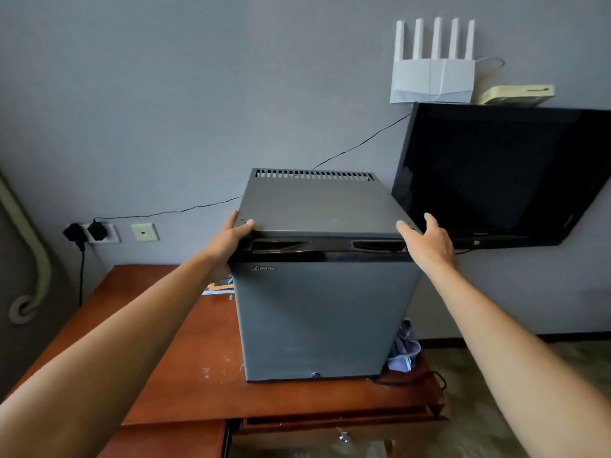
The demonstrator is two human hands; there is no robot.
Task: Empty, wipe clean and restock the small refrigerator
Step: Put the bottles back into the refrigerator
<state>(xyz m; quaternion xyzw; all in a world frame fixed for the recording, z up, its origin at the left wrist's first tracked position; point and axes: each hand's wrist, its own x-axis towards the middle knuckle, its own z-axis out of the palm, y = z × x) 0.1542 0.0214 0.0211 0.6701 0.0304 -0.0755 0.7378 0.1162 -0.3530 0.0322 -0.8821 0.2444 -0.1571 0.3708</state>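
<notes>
A small grey refrigerator (317, 312) stands on a reddish wooden desk (185, 368) with its door closed toward me. My left hand (228, 239) grips the fridge's top front left corner, thumb on the top panel and fingers around the side. At the top front right corner, my right hand (429, 242) has its fingers spread, resting at or just off the edge. The inside of the fridge is hidden.
A black TV (496, 173) hangs on the wall close to the fridge's right. A router (433, 77) sits above it. Plugs fill a wall socket (92, 233) at left. A purple cloth bundle (405, 348) lies right of the fridge, papers (218, 287) to its left. A desk drawer (340, 428) is below.
</notes>
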